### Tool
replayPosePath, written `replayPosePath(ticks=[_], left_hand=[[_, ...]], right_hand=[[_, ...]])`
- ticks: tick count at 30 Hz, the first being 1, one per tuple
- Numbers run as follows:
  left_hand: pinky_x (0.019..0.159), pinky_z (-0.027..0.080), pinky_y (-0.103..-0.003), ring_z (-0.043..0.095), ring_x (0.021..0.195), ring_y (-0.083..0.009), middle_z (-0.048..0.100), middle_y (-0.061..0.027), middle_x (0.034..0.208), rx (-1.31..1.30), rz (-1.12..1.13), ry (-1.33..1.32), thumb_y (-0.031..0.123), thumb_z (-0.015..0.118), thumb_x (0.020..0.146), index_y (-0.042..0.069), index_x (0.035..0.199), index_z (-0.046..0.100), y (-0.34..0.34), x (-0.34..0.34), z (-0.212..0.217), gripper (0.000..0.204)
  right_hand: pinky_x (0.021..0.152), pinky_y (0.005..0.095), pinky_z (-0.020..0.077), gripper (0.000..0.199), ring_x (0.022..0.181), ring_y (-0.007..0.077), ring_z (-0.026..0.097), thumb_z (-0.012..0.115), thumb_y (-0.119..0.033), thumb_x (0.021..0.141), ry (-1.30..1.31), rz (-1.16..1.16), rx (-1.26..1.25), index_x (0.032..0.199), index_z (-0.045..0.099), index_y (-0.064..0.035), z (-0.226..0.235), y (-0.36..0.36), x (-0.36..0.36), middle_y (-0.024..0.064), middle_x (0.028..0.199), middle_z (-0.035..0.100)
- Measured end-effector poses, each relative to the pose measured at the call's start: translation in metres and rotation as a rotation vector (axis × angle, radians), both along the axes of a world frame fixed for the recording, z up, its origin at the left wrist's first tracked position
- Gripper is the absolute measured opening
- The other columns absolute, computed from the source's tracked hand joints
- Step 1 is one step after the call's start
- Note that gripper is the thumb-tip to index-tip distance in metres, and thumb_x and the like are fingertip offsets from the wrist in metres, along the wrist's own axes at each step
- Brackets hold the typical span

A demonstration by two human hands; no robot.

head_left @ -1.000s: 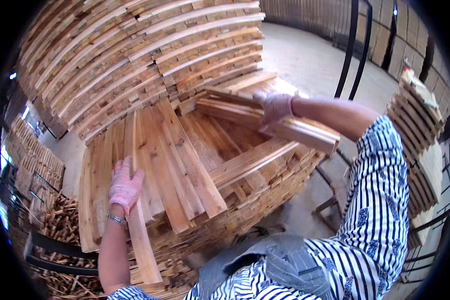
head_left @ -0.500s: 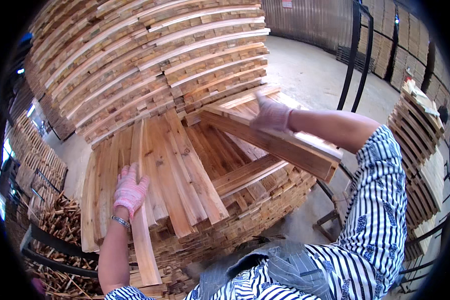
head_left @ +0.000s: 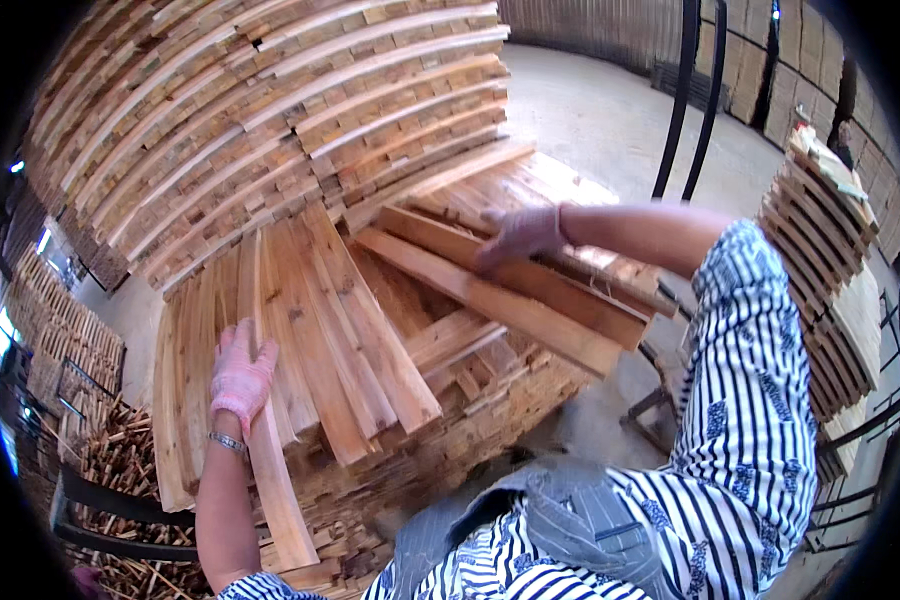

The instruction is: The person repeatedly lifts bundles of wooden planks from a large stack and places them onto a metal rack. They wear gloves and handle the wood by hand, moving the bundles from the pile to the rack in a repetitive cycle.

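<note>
My right hand [head_left: 518, 238], in a pink glove, grips a bundle of wooden slats [head_left: 530, 300] that lies slanting over the top of the wood stack [head_left: 440, 400]. My left hand [head_left: 240, 375], also gloved in pink and with a bracelet at the wrist, rests flat on a row of long slats [head_left: 310, 330] laid side by side on the stack's left part. One slat [head_left: 275, 480] under this hand juts out toward me past the stack's edge.
A tall wall of stacked slats [head_left: 230, 120] rises behind the stack. More wood stacks [head_left: 830, 260] stand at the right beside black metal bars [head_left: 685, 90]. A heap of scrap sticks [head_left: 120, 470] lies at the lower left. Concrete floor [head_left: 590, 110] stretches behind.
My right hand has slid the slat bundle leftward and down across the stack top. My left hand stays pressed on the left row of slats.
</note>
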State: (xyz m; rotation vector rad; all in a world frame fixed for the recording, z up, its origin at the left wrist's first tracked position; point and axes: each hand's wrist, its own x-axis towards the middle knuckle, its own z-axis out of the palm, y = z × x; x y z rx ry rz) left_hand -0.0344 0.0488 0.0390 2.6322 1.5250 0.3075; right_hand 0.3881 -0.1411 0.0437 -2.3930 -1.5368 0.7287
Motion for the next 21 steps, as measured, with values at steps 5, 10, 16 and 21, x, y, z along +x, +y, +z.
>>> replayPosePath(ticks=[5, 10, 16, 21], left_hand=[[0.119, 0.029, -0.043, 0.033, 0.143, -0.0398, 0.035, -0.0229, 0.155, 0.036, -0.029, -0.034, 0.039, 0.060, 0.094, 0.009, 0.151, 0.039, 0.007, 0.002, -0.003, 0.068], [0.119, 0.029, -0.043, 0.033, 0.143, -0.0399, 0.035, -0.0235, 0.155, 0.043, -0.049, -0.024, 0.038, 0.061, 0.094, 0.008, 0.150, 0.039, 0.011, -0.004, -0.008, 0.068], [0.119, 0.027, -0.042, 0.031, 0.144, -0.0404, 0.034, -0.0246, 0.155, 0.048, -0.041, 0.013, 0.039, 0.061, 0.094, 0.008, 0.150, 0.039, 0.018, -0.009, -0.015, 0.068], [0.120, 0.027, -0.042, 0.031, 0.145, -0.0397, 0.034, -0.0226, 0.156, 0.019, -0.026, 0.013, 0.039, 0.060, 0.094, 0.007, 0.151, 0.038, 0.006, 0.004, -0.002, 0.068]], right_hand=[[0.101, 0.0405, 0.0466, 0.102, 0.124, 0.0342, 0.053, 0.081, -0.043, 0.072, 0.267, -0.063, 0.141, 0.147, 0.033, 0.0063, 0.006, 0.000, 0.012, 0.0284, 0.138, 0.049], [0.052, 0.0321, 0.0510, 0.046, 0.066, 0.0174, 0.060, 0.072, -0.017, 0.084, 0.579, -0.106, 0.459, 0.119, 0.049, 0.0021, 0.059, 0.000, 0.043, 0.0108, 0.086, 0.058], [0.048, 0.0262, 0.0488, 0.044, 0.056, 0.0090, 0.051, 0.062, -0.022, 0.097, 0.331, -0.041, 0.272, 0.135, 0.049, -0.0034, 0.091, 0.009, 0.026, 0.0000, 0.075, 0.053], [0.083, 0.0393, 0.0550, 0.061, 0.086, 0.0223, 0.061, 0.061, -0.034, 0.095, -0.010, 0.115, 0.000, 0.145, 0.044, -0.0040, 0.030, 0.044, 0.023, 0.0078, 0.089, 0.060]])
